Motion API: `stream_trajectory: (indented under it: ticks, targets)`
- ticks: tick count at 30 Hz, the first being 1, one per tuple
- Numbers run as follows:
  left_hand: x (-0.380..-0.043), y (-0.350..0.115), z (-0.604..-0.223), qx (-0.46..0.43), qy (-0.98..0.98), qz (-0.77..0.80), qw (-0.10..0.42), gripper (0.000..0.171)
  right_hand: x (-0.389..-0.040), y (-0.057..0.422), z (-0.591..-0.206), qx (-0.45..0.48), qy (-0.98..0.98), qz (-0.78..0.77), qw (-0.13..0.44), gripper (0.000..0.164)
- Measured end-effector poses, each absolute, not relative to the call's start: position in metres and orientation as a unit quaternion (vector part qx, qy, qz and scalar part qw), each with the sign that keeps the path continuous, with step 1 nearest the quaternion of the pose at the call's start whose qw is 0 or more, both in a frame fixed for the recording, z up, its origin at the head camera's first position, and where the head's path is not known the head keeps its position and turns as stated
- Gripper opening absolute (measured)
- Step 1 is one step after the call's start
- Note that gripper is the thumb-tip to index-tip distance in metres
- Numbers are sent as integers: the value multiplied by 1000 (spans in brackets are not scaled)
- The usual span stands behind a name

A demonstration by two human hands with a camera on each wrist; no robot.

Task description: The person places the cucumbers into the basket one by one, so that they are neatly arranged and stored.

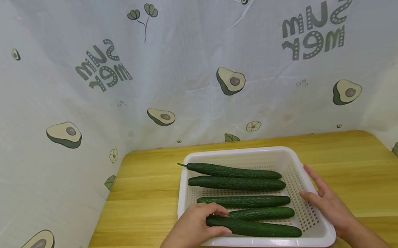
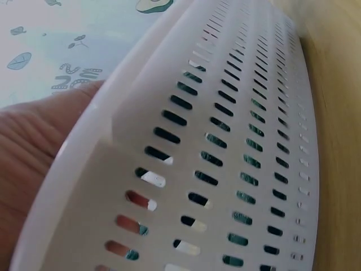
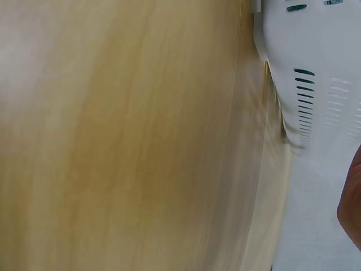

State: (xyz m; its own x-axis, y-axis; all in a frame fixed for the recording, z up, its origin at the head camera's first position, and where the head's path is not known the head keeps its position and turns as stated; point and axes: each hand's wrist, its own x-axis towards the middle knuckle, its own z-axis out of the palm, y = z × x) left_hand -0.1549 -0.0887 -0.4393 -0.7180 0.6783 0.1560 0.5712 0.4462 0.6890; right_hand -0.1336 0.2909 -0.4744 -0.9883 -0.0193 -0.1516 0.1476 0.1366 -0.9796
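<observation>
A white perforated plastic basket (image 1: 272, 245) sits on the table, with several long dark green cucumbers lying roughly side by side in it. My left hand (image 1: 193, 227) reaches over the near left rim, thumb and fingers around the left end of the nearest cucumber (image 1: 260, 229). Just behind it lies another cucumber (image 1: 264, 214), close to the fingertips. At the right side, my right hand (image 1: 329, 204) grips the basket rim, thumb on top and fingers outside. In the left wrist view the slotted basket wall (image 2: 127, 121) hides most of the left hand (image 2: 25, 152).
The wood-grain table (image 1: 134, 201) extends to both sides of the basket. A pale cloth (image 1: 184, 60) printed with avocados, flowers and lettering hangs behind and at the sides. The thin-stemmed cucumber (image 1: 234, 170) at the back pokes over the basket's left rim.
</observation>
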Motion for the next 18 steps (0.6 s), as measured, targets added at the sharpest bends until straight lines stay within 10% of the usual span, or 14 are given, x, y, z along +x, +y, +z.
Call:
stream_trajectory:
  ticks: [18]
  targets:
    - [-155, -84, -439, 375, 848, 359, 104, 32, -136, 296, -476, 32, 733, -677, 64, 79]
